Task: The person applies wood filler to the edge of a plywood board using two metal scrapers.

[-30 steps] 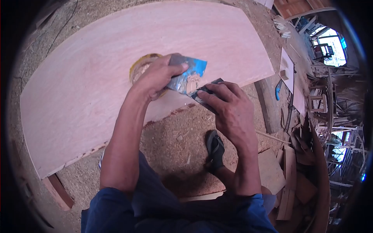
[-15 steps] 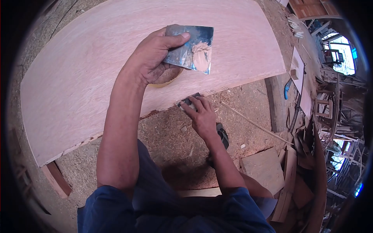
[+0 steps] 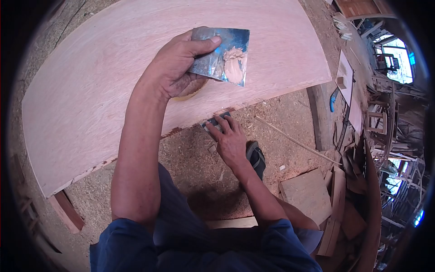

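Note:
My left hand point(image 3: 179, 61) grips a flat square metal plate point(image 3: 206, 65), thumb on top, above the board. A lump of pinkish-beige putty point(image 3: 234, 65) sits on the plate's right side. Lower down, my right hand point(image 3: 231, 136) holds a small dark putty knife point(image 3: 216, 120) against the near edge of a large pale plywood board point(image 3: 272, 50). The fingers partly cover the blade. Reddish-brown patches show along that edge beside the knife. Behind my left wrist, a round yellowish-rimmed thing point(image 3: 192, 93) on the board is mostly hidden.
Sawdust and shavings cover the floor point(image 3: 276, 122). A thin stick point(image 3: 297, 139) lies there, and wooden offcuts point(image 3: 333, 213) are piled at right. Wooden supports point(image 3: 319, 118) stand under the board. A blue-handled tool point(image 3: 333, 100) lies farther right.
My right hand and the putty knife have slid a little leftward and down along the board's edge. My left hand stays almost in place with the putty plate.

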`<state>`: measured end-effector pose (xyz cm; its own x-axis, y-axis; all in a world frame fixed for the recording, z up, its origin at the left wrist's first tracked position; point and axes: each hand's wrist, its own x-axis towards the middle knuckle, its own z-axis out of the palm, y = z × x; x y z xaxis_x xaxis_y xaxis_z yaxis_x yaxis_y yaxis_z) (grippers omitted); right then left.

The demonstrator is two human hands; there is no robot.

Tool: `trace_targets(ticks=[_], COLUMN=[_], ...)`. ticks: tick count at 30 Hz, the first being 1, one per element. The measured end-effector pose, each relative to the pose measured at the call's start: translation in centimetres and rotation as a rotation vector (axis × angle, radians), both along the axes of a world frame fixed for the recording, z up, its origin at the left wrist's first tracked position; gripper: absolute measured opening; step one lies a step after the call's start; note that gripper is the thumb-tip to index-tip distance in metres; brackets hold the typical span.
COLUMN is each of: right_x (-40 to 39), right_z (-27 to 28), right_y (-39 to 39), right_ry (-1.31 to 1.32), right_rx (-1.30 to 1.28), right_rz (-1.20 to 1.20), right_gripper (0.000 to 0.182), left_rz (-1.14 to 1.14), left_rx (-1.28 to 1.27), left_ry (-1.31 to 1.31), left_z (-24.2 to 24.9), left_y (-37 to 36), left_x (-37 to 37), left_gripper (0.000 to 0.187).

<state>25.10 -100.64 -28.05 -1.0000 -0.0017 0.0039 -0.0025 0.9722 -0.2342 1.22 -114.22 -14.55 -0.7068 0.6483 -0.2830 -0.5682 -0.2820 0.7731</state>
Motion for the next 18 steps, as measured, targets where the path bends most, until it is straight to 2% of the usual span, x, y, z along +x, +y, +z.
trace_targets(ticks=[7,11,13,18], right_x=[-1.8,-0.9,-0.7,-0.7], right_z=[-0.1,0.3,1.4,0.0], right_y=[-0.9,-2.8,-2.4,1.9], right_ry=[0.004,-0.011,-0.076,0.038], right_rx=[0.070,0.007,0.004,0.106], right_rz=[-0.093,-0.032,-0.001,-0.031], right_gripper=[0.052,0.053,0.055,0.055], left_rz=[-0.011,0.000,-0.024,-0.030], left_rx=[-0.008,0.024,0.051,0.049], left_ry=[0.023,0.009,0.003,-0.003], left_z=[-0.5,-0.9,-0.9,-0.9], left_y=[-0.1,0.1,0.3,0.9], left_x=[0.0,-0.2,-0.3,0.0], left_gripper=[0.031,0.030,0.030,0.029])
